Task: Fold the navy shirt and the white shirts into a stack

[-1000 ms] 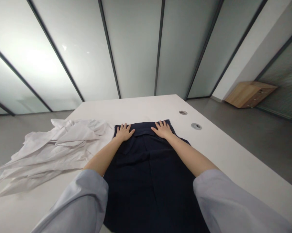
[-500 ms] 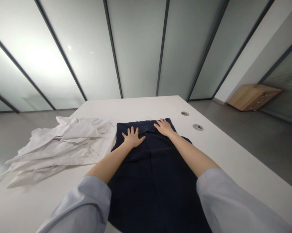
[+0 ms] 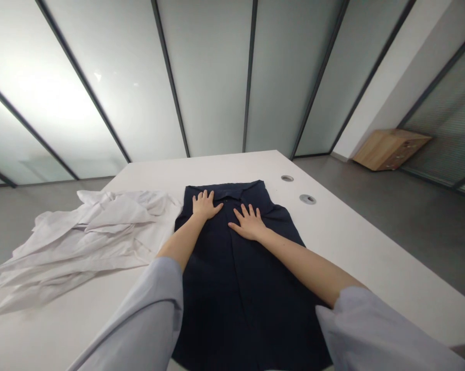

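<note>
A dark navy shirt [image 3: 212, 288] lies spread on the white table, its collar band at the far end and a front seam running down the middle. My left hand [image 3: 205, 206] rests flat on its upper left part, close to the collar, fingers spread. Lower and to the right, my right hand [image 3: 248, 224] presses flat beside the middle seam with its fingers apart. Neither hand grips the cloth. The near end of the shirt runs down to the bottom of the view, and my forearms and sleeves cover parts of its sides.
A loose heap of white clothes [image 3: 101, 232] lies left of the shirt. The white table [image 3: 356, 247] has two round cable holes [image 3: 307, 199] on the right. Frosted glass panels [image 3: 209, 77] stand behind it, and a wooden cabinet [image 3: 386, 149] is on the floor at right.
My right hand has moved from the collar's right end down and inward onto the shirt front. The left hand stays near the collar. The collar area looks more uncovered, and the view has shifted slightly.
</note>
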Demonstrator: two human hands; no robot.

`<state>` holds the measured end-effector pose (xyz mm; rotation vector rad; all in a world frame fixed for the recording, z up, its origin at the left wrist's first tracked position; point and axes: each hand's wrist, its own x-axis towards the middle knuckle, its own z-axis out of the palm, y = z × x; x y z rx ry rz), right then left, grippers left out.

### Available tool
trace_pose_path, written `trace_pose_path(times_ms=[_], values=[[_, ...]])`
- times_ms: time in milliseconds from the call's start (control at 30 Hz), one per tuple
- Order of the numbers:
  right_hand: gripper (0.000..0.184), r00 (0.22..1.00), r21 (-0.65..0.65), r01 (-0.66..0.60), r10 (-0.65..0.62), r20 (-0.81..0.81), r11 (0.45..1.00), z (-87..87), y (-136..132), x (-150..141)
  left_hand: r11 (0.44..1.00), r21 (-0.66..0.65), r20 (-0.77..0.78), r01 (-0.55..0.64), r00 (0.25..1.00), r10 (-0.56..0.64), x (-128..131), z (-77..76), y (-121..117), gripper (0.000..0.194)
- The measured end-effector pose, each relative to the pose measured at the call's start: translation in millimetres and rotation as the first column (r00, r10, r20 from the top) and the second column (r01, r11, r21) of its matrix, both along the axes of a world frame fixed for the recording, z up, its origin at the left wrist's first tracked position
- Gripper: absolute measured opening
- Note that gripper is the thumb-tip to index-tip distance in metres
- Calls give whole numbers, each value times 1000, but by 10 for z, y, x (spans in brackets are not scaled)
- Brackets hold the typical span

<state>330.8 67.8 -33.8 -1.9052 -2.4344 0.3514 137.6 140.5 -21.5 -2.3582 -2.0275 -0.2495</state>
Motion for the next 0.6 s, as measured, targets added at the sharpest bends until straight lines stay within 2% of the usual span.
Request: trace_pose_path(times_ms=[67,200,367,500,600], values=[[85,1000,5,4,-4,5,1000,-25,83,-12,998,61,7,17,1000,-17,16,21,-35,69],[84,1000,21,1,-1,6,1000,-31,316,-8,997,73,21,22,1000,-24,50,93,-159,58],[83,1000,35,24,-24,7,999,-29,610,-5,997,-78,-32,-20,999,18,62,161,-392,62],[81,1000,41,21,-20,-9,999,-9,835,24,972,-222,-13,-72,997,71,49,54,-507,75],[77,998,45,10,-7,-63,999,29,973,56,975,-211,-11,-66,998,65,31,-74,-488,81]])
